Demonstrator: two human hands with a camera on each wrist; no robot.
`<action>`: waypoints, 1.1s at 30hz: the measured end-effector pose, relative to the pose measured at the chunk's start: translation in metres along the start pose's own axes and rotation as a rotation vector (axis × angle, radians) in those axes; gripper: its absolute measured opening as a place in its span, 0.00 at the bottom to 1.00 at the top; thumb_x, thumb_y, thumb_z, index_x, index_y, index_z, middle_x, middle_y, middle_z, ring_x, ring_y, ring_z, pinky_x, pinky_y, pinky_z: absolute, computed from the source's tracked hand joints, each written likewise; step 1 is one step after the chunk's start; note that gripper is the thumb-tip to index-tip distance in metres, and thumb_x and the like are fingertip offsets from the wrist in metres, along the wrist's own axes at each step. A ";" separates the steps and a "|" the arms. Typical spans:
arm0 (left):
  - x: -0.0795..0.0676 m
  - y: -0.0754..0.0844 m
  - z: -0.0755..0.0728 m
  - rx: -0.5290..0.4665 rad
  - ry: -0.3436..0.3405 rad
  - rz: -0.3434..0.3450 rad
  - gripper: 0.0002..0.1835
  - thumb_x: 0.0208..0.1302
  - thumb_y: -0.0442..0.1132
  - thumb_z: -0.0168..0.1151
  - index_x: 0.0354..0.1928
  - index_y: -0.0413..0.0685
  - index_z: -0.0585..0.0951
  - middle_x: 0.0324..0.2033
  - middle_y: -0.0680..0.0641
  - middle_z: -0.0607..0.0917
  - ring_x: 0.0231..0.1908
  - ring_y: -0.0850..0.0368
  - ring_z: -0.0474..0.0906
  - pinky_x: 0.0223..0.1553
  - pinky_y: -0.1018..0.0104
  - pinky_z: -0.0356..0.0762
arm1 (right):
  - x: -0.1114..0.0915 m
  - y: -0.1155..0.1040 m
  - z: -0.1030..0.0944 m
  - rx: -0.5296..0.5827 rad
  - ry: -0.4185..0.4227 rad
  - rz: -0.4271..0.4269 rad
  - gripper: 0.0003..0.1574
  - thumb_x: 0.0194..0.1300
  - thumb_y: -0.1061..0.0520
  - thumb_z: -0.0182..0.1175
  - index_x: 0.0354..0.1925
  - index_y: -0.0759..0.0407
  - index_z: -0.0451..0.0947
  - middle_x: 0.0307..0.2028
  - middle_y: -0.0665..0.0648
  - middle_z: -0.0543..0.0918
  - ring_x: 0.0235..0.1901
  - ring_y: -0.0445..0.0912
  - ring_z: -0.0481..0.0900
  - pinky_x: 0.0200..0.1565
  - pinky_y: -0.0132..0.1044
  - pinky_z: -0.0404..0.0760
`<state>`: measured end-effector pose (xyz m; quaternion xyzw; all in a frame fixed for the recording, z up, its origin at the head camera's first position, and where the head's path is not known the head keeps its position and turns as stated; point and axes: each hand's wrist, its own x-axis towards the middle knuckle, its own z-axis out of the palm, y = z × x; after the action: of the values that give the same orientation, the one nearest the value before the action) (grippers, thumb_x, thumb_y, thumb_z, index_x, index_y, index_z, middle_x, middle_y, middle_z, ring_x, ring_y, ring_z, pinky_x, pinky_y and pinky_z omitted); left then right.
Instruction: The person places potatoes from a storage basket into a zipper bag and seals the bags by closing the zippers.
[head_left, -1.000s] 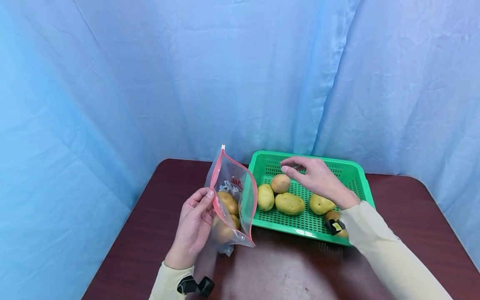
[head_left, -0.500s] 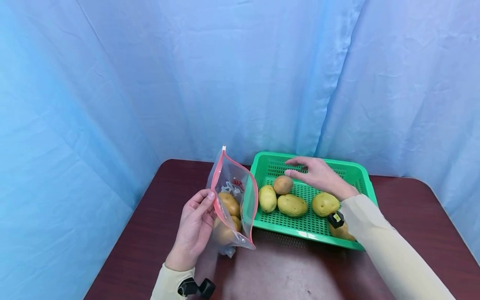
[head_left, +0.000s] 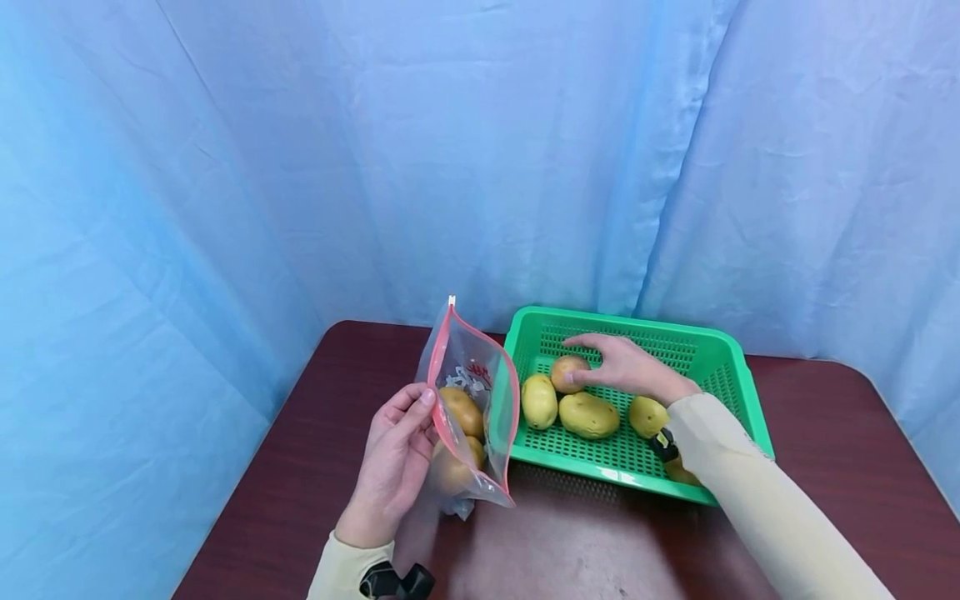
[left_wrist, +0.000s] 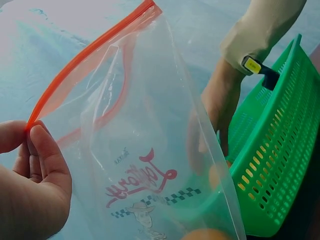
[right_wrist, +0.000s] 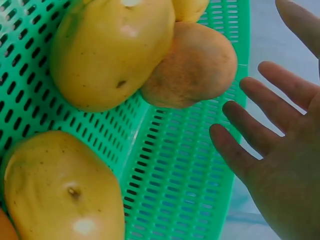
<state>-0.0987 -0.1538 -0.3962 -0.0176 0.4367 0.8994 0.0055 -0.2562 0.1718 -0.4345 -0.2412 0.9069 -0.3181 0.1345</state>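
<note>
My left hand [head_left: 397, 454] pinches the rim of a clear zip bag [left_wrist: 145, 110] between thumb and fingers. The bag's mouth gapes, with a pink-red zip edge and a white slider. Through the plastic show round orange-brown potatoes [head_left: 461, 412]. Inside the green basket [head_left: 600, 473], my right hand [head_left: 633, 367] reaches over a brownish potato [head_left: 568, 372], thumb and forefinger spread on either side of it. In the right wrist view the fingers are spread and stand apart from that potato [right_wrist: 195, 65].
More yellow potatoes lie in the basket: one at the left [head_left: 539, 402], an oblong one [head_left: 589, 415] in the middle, another [head_left: 647, 415] near the right wrist. The dark red table [head_left: 300, 467] carries everything, and a blue curtain [head_left: 480, 167] hangs behind.
My right hand has come down over the brownish potato, thumb now overlapping it in the head view. The left hand keeps its pinch on the bag. The head view has shifted slightly.
</note>
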 end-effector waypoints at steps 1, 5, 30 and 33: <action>0.000 0.000 0.000 0.001 -0.001 -0.001 0.11 0.77 0.29 0.55 0.40 0.48 0.84 0.33 0.51 0.84 0.31 0.63 0.80 0.36 0.72 0.81 | 0.001 0.001 0.001 0.001 -0.004 0.003 0.43 0.67 0.35 0.68 0.72 0.51 0.72 0.72 0.61 0.72 0.71 0.62 0.66 0.65 0.65 0.69; -0.001 -0.001 0.000 0.008 0.004 -0.007 0.11 0.77 0.29 0.55 0.40 0.48 0.85 0.33 0.51 0.84 0.32 0.63 0.80 0.36 0.72 0.81 | 0.004 0.005 0.007 0.017 -0.025 0.024 0.49 0.65 0.33 0.69 0.74 0.52 0.69 0.73 0.62 0.70 0.72 0.62 0.66 0.65 0.65 0.70; -0.002 -0.004 0.001 0.018 0.003 -0.017 0.09 0.76 0.30 0.56 0.41 0.47 0.84 0.34 0.51 0.83 0.33 0.62 0.79 0.37 0.72 0.80 | 0.014 0.024 0.023 -0.014 -0.044 0.032 0.44 0.69 0.46 0.70 0.73 0.65 0.67 0.66 0.68 0.75 0.58 0.61 0.77 0.55 0.58 0.77; -0.001 -0.004 0.002 0.019 0.001 -0.017 0.09 0.76 0.30 0.56 0.40 0.47 0.85 0.34 0.51 0.83 0.33 0.62 0.79 0.37 0.72 0.80 | 0.013 0.025 0.022 -0.030 -0.036 0.040 0.41 0.70 0.48 0.68 0.71 0.66 0.69 0.62 0.68 0.77 0.53 0.59 0.79 0.49 0.55 0.79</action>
<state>-0.0973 -0.1501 -0.3985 -0.0216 0.4450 0.8952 0.0132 -0.2675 0.1704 -0.4683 -0.2309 0.9136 -0.2974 0.1537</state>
